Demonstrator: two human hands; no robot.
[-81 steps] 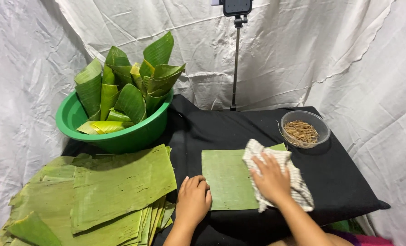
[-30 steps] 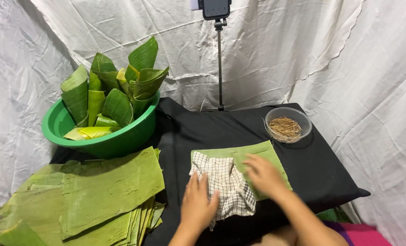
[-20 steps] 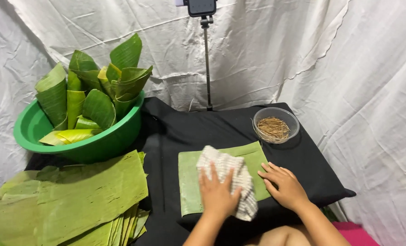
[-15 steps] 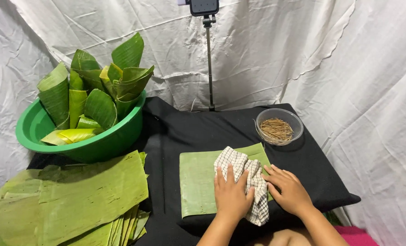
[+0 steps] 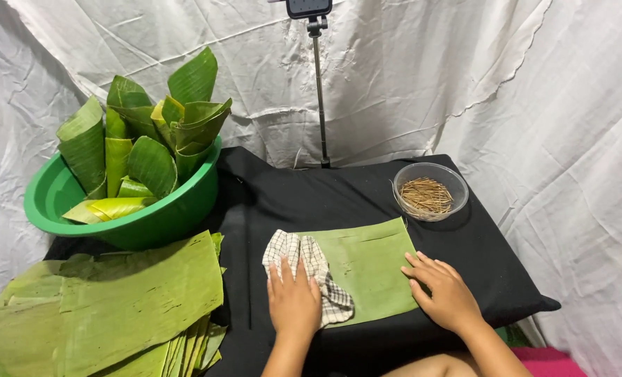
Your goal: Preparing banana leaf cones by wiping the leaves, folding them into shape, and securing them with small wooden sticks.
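Banana leaf (image 5: 367,269) lies flat on the black-covered table (image 5: 311,202) (mid-wipe, I judge), left hand (image 5: 293,300) pressing the checked cloth (image 5: 309,276) with fingers slightly spread, right hand (image 5: 447,297) pinning its edge, fingers together; next, sweeping the unwiped part.
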